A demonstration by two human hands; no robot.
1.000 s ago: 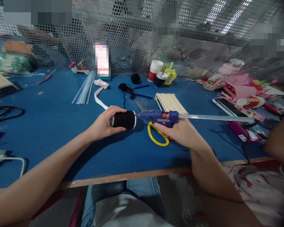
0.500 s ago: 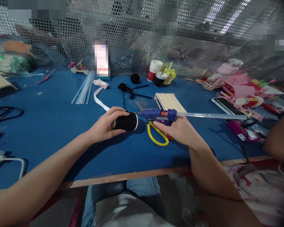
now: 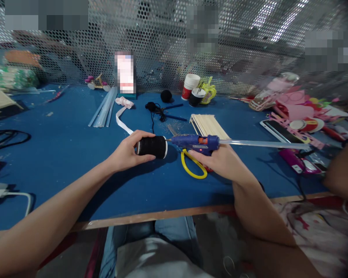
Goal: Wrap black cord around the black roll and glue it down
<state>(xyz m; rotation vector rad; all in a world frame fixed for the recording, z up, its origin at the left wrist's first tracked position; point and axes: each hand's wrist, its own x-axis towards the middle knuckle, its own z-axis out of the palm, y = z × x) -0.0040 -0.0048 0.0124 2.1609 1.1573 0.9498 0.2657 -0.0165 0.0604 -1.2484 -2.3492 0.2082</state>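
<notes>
My left hand (image 3: 127,151) is wrapped round a paper cup (image 3: 152,147) covered in black yarn, which lies on its side with its white rim facing right. My right hand (image 3: 224,160) grips a blue glue gun (image 3: 188,142). Its nozzle points left and reaches the rim end of the cup; whether it touches cannot be made out. A long clear glue stick (image 3: 261,144) sticks out of the gun's back. Under the gun lie scissors with a yellow handle (image 3: 195,175), partly hidden. A black yarn strand (image 3: 153,124) runs from behind the cup to a tangle (image 3: 153,107).
Behind are craft sticks (image 3: 210,125), loose glue sticks (image 3: 103,110), a white ribbon (image 3: 122,121), stacked paper cups (image 3: 191,82) and a propped phone (image 3: 125,73). At right lie another phone (image 3: 278,130), a purple device (image 3: 298,161) and another person's arm (image 3: 343,170). Perforated metal screens the back.
The cup has turned slightly in my left hand, and its rim has shifted a little left. The glue gun stays at the rim, its back end slightly farther right and lower.
</notes>
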